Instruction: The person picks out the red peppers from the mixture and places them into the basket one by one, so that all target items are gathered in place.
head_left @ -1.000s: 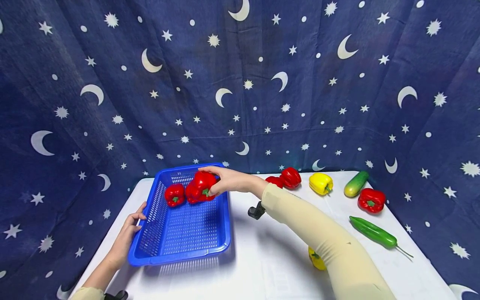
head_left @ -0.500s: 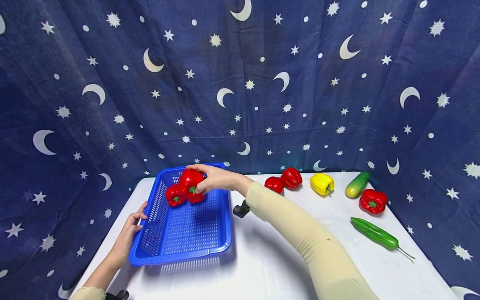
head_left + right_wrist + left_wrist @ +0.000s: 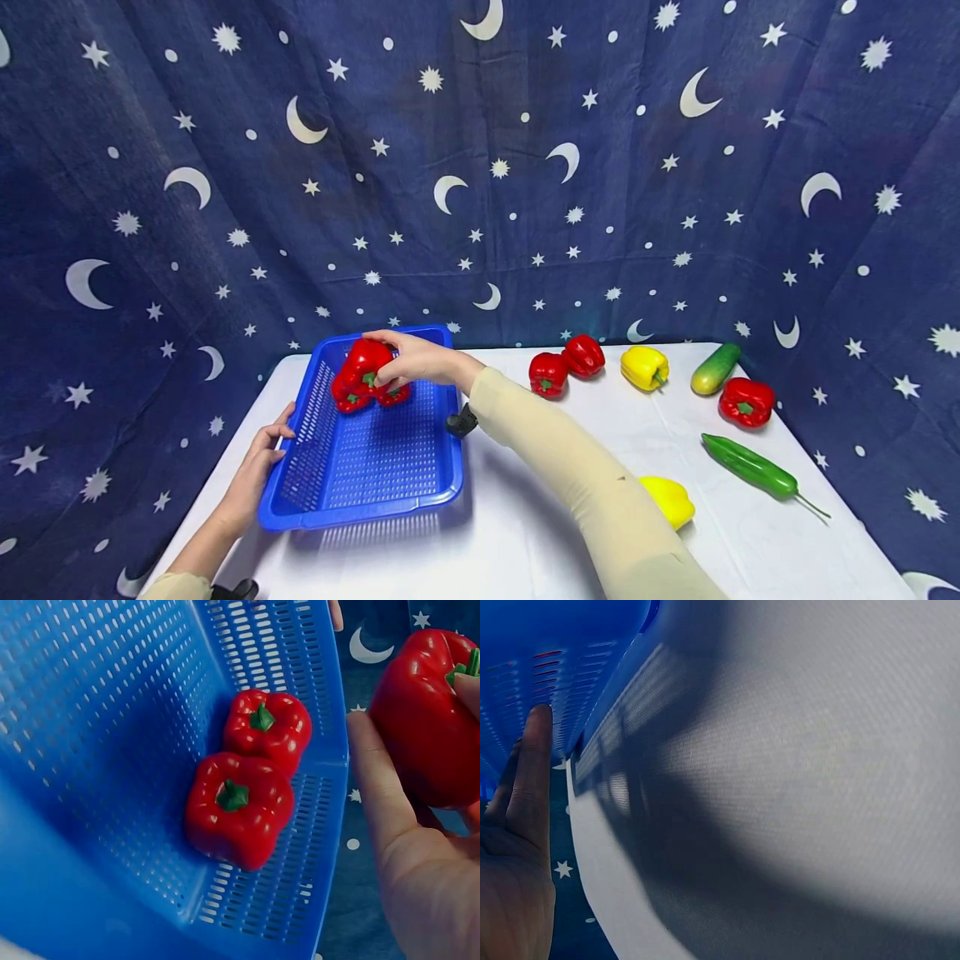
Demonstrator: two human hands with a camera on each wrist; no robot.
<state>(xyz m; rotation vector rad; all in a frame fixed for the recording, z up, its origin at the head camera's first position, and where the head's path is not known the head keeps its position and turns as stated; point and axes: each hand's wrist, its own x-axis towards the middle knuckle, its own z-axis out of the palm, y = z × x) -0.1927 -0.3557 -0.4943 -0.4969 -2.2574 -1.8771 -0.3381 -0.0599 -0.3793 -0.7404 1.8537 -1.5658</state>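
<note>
Now farther left, right hand (image 3: 420, 357), gripped red pepper (image 3: 363, 358)

No text, label, brand, number or sign can be read in the head view or either wrist view.

Yellow pepper (image 3: 672, 502) toward the near edge of the table (image 3: 532, 433): partly behind right sleeve (image 3: 585, 485) | Held red pepper (image 3: 427, 731): truncated at right border, right wrist view | Peppers (image 3: 241, 814) in basket (image 3: 367, 512): partly masked, head view
</note>
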